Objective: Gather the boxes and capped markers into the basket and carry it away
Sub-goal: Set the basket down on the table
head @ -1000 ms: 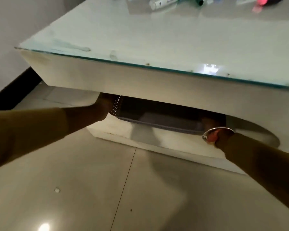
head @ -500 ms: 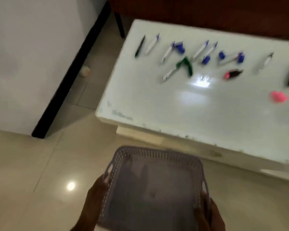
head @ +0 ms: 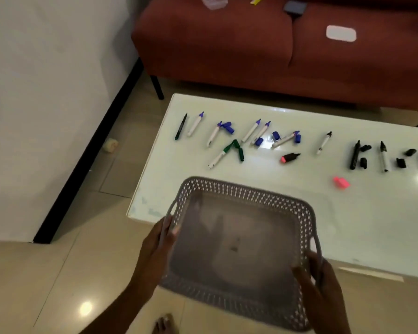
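Head view: empty-looking grey basket [head: 241, 189] held tilted over the table's near edge, part above the table [head: 360, 225], part above the floor [head: 58, 273]. Left hand [head: 155, 247] is curled round the basket's left handle and right hand [head: 321, 283] is wrapped on the right handle; both clamp firmly. The markers [head: 251, 130] lie in a loose row toward the table's far side, well apart from the basket, and most look uncapped, with loose caps [head: 276, 135] beside them. A green marker [head: 221, 155], a pink highlighter [head: 290, 157] and a pink cap [head: 341, 182] sit nearer the table's middle, with black markers [head: 354, 155] toward its right end. Risks, as I judge them: set down half off the table's near edge, the basket could tip; the glossy top would let caps roll off if nudged; uncapped markers dropped in would fail the task. The boxes [head: 340, 33] rest on a red sofa [head: 227, 44] beyond the table's far side, so reaching across could sweep the row. A white wall [head: 46, 92] stands left of the table, and a small pale object [head: 111, 144] lies on the floor there.
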